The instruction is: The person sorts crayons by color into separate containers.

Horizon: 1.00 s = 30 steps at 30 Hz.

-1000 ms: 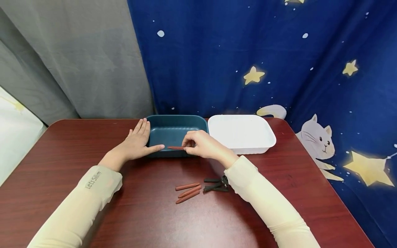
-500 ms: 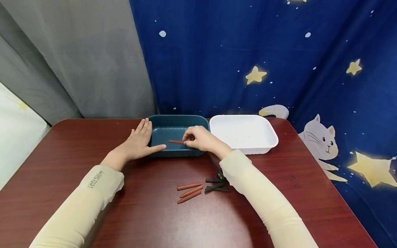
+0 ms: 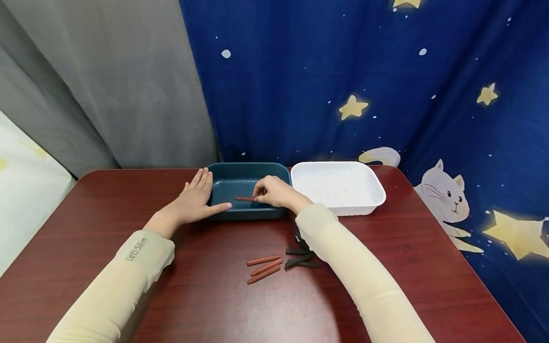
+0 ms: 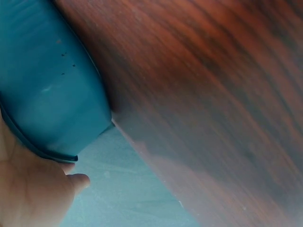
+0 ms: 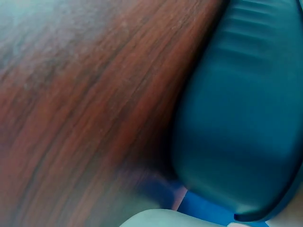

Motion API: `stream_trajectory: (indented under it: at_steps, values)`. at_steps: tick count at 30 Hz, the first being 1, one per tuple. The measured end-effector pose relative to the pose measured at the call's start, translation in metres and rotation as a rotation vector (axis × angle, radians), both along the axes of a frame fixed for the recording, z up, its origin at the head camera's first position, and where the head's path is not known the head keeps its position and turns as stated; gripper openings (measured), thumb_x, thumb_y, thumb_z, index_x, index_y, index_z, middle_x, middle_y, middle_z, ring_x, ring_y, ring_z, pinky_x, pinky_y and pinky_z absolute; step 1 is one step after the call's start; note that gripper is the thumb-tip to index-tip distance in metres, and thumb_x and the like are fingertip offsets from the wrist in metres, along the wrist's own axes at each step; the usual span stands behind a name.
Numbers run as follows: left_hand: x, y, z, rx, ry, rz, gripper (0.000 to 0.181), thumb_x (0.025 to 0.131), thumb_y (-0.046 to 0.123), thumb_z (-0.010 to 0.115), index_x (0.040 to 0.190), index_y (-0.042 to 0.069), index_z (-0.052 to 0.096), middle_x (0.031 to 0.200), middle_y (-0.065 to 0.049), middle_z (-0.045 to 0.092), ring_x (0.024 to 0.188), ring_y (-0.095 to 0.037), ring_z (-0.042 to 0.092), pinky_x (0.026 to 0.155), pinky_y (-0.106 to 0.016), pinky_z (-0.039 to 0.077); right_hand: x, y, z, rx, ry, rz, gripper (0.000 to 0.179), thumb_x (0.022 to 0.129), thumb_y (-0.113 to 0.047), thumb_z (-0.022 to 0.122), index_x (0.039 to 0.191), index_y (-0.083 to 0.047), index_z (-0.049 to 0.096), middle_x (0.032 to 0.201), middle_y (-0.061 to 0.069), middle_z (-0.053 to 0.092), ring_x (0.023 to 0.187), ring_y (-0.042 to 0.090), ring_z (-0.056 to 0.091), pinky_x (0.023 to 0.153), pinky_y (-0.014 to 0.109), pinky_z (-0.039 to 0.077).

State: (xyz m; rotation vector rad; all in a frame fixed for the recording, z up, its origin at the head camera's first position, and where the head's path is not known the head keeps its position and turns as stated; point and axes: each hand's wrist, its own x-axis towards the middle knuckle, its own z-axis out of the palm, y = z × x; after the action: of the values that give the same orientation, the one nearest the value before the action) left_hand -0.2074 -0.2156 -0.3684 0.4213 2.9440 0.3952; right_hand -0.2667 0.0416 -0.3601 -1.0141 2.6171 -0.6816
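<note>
Crosswise over the teal tub (image 3: pixel 246 216), parallel to its near rim, lies the reddish-brown crayon (image 3: pixel 245 199), pinched by the nearer right hand (image 3: pixel 275 191); the left hand (image 3: pixel 194 202) spreads against the tub's left end. The pinch hides the crayon's right end; floor contact is unclear.

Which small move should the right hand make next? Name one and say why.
Probably lower the reddish stick into the teal tray and release it: the right hand pinches it within the tray's outline, while the left hand rests against the tray's side.
</note>
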Motion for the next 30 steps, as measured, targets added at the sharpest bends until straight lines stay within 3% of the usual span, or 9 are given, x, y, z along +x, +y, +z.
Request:
stream_trajectory:
  at_steps: [14,22,30]
  values:
    - [0.001,-0.001,-0.003,0.016,0.02,0.004,0.118,0.089,0.076,0.047,0.155,-0.009,-0.001,0.165,-0.025,-0.008,0.154,-0.042,-0.007,0.118,-0.069,0.01,-0.007,-0.008,-0.005,0.123,0.014,-0.026,0.01,0.095,-0.018,0.068,0.097,-0.015,0.078,0.094,-0.001,0.073,0.086,0.013,0.063,0.083,0.03,0.053]
    - [0.001,0.0,-0.002,0.013,0.023,-0.006,0.117,0.089,0.076,0.047,0.155,-0.009,0.0,0.165,-0.025,-0.007,0.154,-0.042,-0.006,0.118,-0.068,0.011,-0.002,-0.005,-0.004,0.063,0.035,-0.054,0.012,0.096,-0.019,0.067,0.101,-0.014,0.077,0.101,0.001,0.072,0.09,0.015,0.062,0.086,0.031,0.053]
    - [0.001,0.0,-0.001,0.01,0.012,0.002,0.118,0.089,0.076,0.047,0.155,-0.008,-0.002,0.165,-0.024,-0.008,0.154,-0.041,-0.008,0.118,-0.068,0.01,0.008,0.005,0.002,-0.01,0.077,-0.029,0.018,0.096,-0.02,0.067,0.108,-0.012,0.076,0.108,0.003,0.071,0.094,0.017,0.063,0.084,0.032,0.053]
